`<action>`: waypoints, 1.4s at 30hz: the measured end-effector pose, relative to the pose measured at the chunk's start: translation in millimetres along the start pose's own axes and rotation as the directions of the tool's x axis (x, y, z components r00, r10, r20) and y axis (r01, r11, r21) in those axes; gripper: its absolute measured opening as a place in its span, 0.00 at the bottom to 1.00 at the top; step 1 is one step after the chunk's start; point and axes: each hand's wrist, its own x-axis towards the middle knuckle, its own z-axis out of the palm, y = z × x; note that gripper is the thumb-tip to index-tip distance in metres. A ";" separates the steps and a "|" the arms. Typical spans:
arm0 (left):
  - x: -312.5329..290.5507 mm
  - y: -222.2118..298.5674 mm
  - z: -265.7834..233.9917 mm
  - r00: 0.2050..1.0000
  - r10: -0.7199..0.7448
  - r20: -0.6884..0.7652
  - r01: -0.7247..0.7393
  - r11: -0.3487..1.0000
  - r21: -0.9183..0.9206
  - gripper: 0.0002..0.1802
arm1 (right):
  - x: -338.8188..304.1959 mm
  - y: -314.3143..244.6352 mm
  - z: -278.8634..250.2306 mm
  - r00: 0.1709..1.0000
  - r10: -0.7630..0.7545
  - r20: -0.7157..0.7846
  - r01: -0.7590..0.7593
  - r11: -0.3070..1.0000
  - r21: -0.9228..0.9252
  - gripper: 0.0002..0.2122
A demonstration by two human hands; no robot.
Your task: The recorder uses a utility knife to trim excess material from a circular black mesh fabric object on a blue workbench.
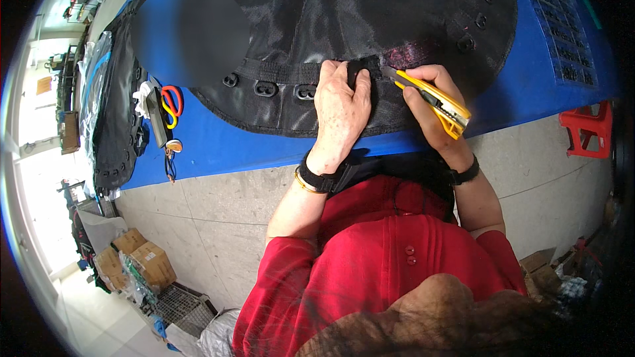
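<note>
Found black fabric panel [317,30] at 12 o'clock, under left hand [342,102]; cannot tell whether pinched. Gripping yellow utility knife [442,106] in right hand [430,125], 2 o'clock. Judged part-done; cannot tell amount left.

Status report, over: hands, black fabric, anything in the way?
Right hand gripping yellow utility knife, blade by black strap. Left hand on black fabric panel. Scissors off left, out of the way.

Yellow cutter [442,107] — in right grip [431,123], black fabric [304,26]
</note>
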 end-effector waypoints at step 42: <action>1.0 -2.4 0.9 1.000 0.005 -0.028 -0.006 0.999 -0.034 0.11 | 0.1 0.8 -0.3 0.998 -0.068 0.005 0.068 0.997 -0.041 0.07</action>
